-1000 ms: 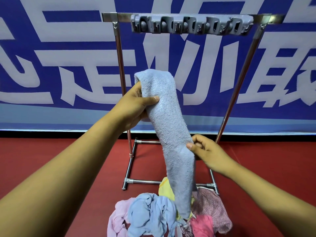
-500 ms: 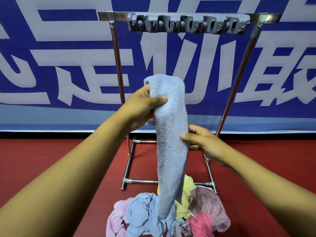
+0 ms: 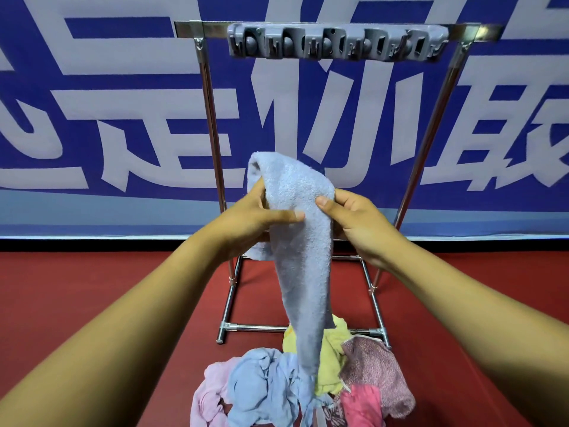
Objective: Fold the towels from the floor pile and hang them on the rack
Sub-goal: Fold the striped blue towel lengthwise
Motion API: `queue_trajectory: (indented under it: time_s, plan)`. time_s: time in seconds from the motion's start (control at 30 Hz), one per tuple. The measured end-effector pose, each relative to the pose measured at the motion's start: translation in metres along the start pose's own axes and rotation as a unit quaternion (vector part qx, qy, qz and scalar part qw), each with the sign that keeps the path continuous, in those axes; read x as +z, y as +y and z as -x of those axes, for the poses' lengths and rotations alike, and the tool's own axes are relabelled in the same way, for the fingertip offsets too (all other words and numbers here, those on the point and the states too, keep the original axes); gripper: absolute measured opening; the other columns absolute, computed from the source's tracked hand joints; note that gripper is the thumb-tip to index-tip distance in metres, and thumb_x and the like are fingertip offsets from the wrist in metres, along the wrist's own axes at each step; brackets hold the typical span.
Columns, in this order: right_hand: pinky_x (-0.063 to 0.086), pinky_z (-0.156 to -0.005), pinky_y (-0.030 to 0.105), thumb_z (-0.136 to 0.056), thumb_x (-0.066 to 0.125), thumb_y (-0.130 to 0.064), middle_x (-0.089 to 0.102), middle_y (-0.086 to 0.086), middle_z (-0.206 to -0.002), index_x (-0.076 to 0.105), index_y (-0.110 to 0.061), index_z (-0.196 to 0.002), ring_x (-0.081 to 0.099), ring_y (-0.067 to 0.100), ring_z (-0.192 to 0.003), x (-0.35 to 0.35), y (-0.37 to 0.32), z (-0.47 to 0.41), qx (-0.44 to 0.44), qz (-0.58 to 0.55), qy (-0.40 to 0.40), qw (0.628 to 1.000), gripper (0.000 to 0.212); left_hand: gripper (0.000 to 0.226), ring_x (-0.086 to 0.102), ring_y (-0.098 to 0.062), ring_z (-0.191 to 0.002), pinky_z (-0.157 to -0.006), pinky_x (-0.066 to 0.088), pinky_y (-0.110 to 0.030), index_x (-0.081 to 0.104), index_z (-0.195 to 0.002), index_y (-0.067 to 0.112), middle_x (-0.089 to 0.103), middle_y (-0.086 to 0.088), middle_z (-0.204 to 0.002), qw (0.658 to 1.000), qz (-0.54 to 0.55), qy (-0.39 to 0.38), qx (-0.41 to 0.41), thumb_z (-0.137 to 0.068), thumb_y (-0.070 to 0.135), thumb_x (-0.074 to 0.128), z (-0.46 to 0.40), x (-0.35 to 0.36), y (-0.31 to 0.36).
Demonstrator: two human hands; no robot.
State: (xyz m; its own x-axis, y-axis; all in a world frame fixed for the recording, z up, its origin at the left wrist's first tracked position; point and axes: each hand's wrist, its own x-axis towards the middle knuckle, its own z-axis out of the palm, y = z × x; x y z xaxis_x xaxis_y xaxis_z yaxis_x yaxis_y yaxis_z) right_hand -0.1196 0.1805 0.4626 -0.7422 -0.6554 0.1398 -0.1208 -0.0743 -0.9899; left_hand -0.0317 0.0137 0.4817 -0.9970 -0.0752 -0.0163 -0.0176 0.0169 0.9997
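At the left, the person's left hand (image 3: pixel 255 218) reaches in from the near left, its thumb laid straight across the front of a pale blue terry towel (image 3: pixel 303 241) and its fingers (image 3: pixel 257 188) curled behind the cloth, so it grips the towel just below the towel's folded top. The towel is held up in the air in the middle of the view, doubled over at the top into a rounded hump; a short flap hangs behind the left hand, while the long front length narrows as it falls and its tip reaches the heap on the floor. Directly below lies the floor pile of crumpled towels (image 3: pixel 277 386) on the red floor (image 3: pixel 92 291): a pale pink one at the left, a light blue one beside it, a yellow one behind the hanging towel, then a mauve patterned one and a bright pink one at the right. To the right of the towel's upper part, the right hand (image 3: pixel 358 224) pinches the towel's right edge, thumb on the front and fingers wrapped behind it, close to the left thumb. Beyond both hands stands the chrome metal rack (image 3: pixel 212 124), its base rails touching the far side of the pile and its top bar carrying a grey plastic clip strip (image 3: pixel 335 41). Far behind hangs a blue banner with large white characters (image 3: pixel 92 103).
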Motion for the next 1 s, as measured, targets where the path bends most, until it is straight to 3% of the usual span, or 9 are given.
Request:
queue_trajectory:
  time_s: [0.17, 0.33, 0.4, 0.5, 0.6, 0.73, 0.87, 1.0]
  plan:
    - [0.054, -0.078, 0.032, -0.097, 0.051, -0.018, 0.072, 0.001, -0.091, 0.066, -0.011, -0.104, 0.067, 0.013, -0.083, 0.001, -0.004, -0.002, 0.002, 0.022, 0.010, 1.000, 0.017, 0.060, 0.068, -0.022, -0.104, -0.085, 0.056, -0.041, 0.048, -0.131, 0.020, 0.071, -0.007, -0.113, 0.999, -0.011, 0.037, 0.000, -0.081, -0.005, 0.069, -0.002, -0.003, -0.010]
    - [0.054, -0.085, 0.045, -0.095, 0.057, -0.018, 0.071, 0.016, -0.097, 0.067, -0.005, -0.106, 0.065, 0.022, -0.085, -0.001, -0.006, -0.001, 0.001, 0.046, 0.040, 0.998, 0.021, 0.040, 0.071, -0.021, -0.095, -0.077, 0.058, -0.027, 0.063, -0.118, 0.007, 0.073, -0.010, -0.106, 0.998, -0.006, 0.067, 0.020, -0.081, -0.005, 0.068, -0.002, 0.002, -0.010]
    - [0.055, -0.079, 0.042, -0.095, 0.057, -0.019, 0.072, 0.015, -0.095, 0.068, -0.008, -0.102, 0.066, 0.019, -0.083, -0.002, -0.005, -0.002, -0.004, 0.058, 0.043, 0.997, 0.018, 0.035, 0.071, -0.021, -0.094, -0.076, 0.058, -0.026, 0.065, -0.115, 0.005, 0.073, -0.010, -0.105, 0.997, 0.003, 0.076, 0.019, -0.081, -0.003, 0.068, -0.002, 0.004, -0.011]
    - [0.056, -0.065, 0.024, -0.094, 0.058, -0.014, 0.071, 0.003, -0.088, 0.068, -0.012, -0.100, 0.067, 0.008, -0.075, -0.003, -0.006, -0.001, 0.010, 0.036, 0.030, 0.999, 0.012, 0.035, 0.071, -0.023, -0.094, -0.078, 0.058, -0.029, 0.065, -0.116, 0.004, 0.072, -0.013, -0.106, 0.996, 0.009, 0.091, 0.020, -0.082, -0.002, 0.068, -0.001, 0.005, -0.013]
    - [0.058, -0.070, 0.025, -0.083, 0.069, -0.003, 0.073, 0.009, -0.093, 0.069, -0.006, -0.103, 0.070, 0.015, -0.079, -0.004, -0.007, 0.000, 0.016, 0.021, 0.034, 0.999, 0.021, 0.038, 0.071, -0.023, -0.095, -0.080, 0.058, -0.030, 0.065, -0.117, 0.006, 0.073, -0.010, -0.105, 0.995, 0.008, 0.092, 0.026, -0.080, -0.003, 0.070, 0.001, 0.007, -0.013]
    - [0.056, -0.063, 0.025, -0.079, 0.071, 0.001, 0.072, 0.019, -0.087, 0.069, 0.004, -0.098, 0.069, 0.019, -0.072, -0.004, -0.009, 0.000, 0.019, 0.021, 0.046, 0.999, 0.019, 0.038, 0.072, -0.021, -0.094, -0.078, 0.058, -0.028, 0.066, -0.114, 0.011, 0.074, -0.007, -0.102, 0.995, 0.006, 0.089, 0.031, -0.079, -0.002, 0.073, 0.003, 0.006, -0.013]
    - [0.057, -0.072, 0.028, -0.085, 0.065, -0.001, 0.066, 0.022, -0.091, 0.065, 0.009, -0.100, 0.064, 0.022, -0.080, -0.005, -0.009, -0.003, 0.022, 0.037, 0.038, 0.998, 0.018, 0.040, 0.070, -0.024, -0.099, -0.084, 0.058, -0.033, 0.062, -0.120, 0.012, 0.072, -0.009, -0.108, 0.998, 0.005, 0.062, 0.028, -0.083, -0.001, 0.069, 0.005, 0.005, -0.010]
    - [0.055, -0.081, 0.029, -0.091, 0.060, -0.015, 0.072, 0.005, -0.102, 0.066, -0.007, -0.112, 0.068, 0.016, -0.090, -0.006, -0.012, -0.001, 0.059, 0.031, -0.025, 0.997, 0.023, 0.038, 0.070, -0.026, -0.098, -0.082, 0.056, -0.039, 0.056, -0.127, 0.014, 0.070, -0.012, -0.112, 0.998, 0.019, 0.052, 0.027, -0.091, 0.003, 0.060, 0.004, 0.003, -0.005]
